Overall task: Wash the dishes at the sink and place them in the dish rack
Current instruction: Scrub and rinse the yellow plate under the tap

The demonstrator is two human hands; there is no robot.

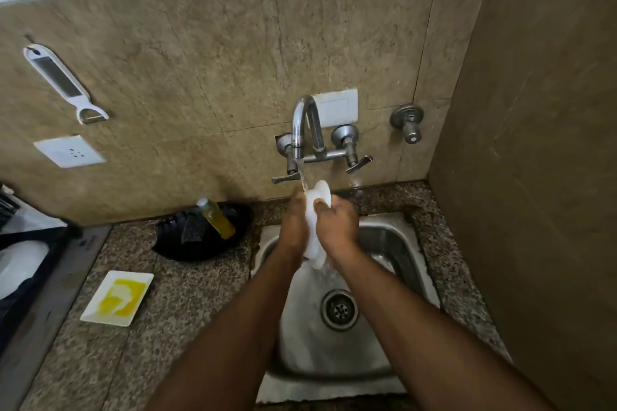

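Plate (315,227), white and held on edge, sits between our two hands over the steel sink (394,237) as tap (302,130) water strikes its upper rim. Our left hand (295,223) grips one face, our right hand (337,223) curls round the other. To rinse well, we judge, turn it slowly under the stream. A yellow-stained dish (117,297) waits on the counter; the rack (30,264) stands at far left.

White peeler (65,82) on wall, perhaps hooked; 1 socket (69,150) below.
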